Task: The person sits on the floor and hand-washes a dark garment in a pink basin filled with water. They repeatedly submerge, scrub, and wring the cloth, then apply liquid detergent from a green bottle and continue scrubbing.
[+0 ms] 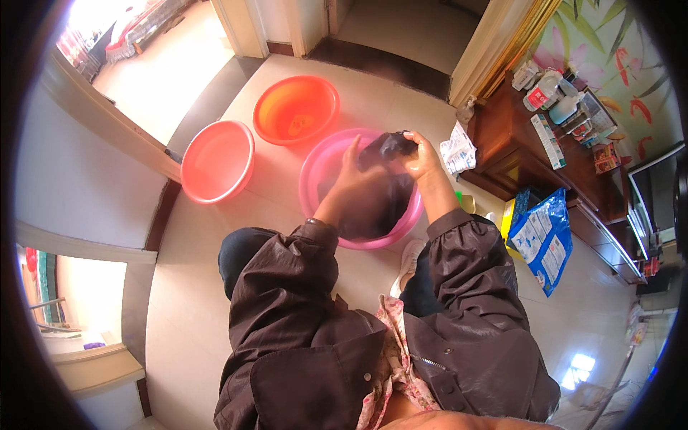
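Observation:
A pink plastic basin [371, 245] stands on the floor before me, between my knees. Dark wet-looking cloth [373, 212] lies in it and covers much of its inside. My right hand [422, 158] grips a bunched end of this cloth above the basin's far right rim. My left hand [352, 174] is over the left half of the basin, against or close to the raised cloth. Its thumb side points up and its other fingers are blurred, so its hold on the cloth is unclear.
An orange basin [322, 129] and a salmon-pink basin [246, 174] stand beyond to the left. At right, a wooden cabinet [502, 156] bears bottles and boxes. A blue plastic package [556, 242] leans by a yellow box [506, 217]. Crumpled printed paper [458, 150] hangs near the cabinet's corner.

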A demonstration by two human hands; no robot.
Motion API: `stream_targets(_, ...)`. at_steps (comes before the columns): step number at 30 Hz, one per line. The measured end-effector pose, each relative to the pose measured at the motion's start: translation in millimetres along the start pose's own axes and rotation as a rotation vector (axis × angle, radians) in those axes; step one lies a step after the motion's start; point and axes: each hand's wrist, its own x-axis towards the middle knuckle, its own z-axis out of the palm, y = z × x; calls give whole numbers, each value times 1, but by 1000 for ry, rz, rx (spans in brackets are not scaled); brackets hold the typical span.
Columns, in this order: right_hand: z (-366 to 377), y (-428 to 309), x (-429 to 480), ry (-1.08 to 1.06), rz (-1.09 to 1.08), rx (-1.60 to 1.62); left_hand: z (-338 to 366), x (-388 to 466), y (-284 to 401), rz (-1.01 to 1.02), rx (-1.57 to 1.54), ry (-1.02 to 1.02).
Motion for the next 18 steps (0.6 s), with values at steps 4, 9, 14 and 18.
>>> stream_targets(4, -1, -4, -2, 107, -136, -92, 5, -15, 32, 243, 439, 36)
stream_targets(9, -9, 0, -4, 436, -243, -622, -13, 1, 53, 28, 107, -123)
stream_targets(14, -24, 14, 4, -38, -263, -583, 26, -7, 75, -34, -117, 49)
stream_targets(18, 2, 43, -14, 43, 74, -284, 40, -6, 74, -57, 514, 35)
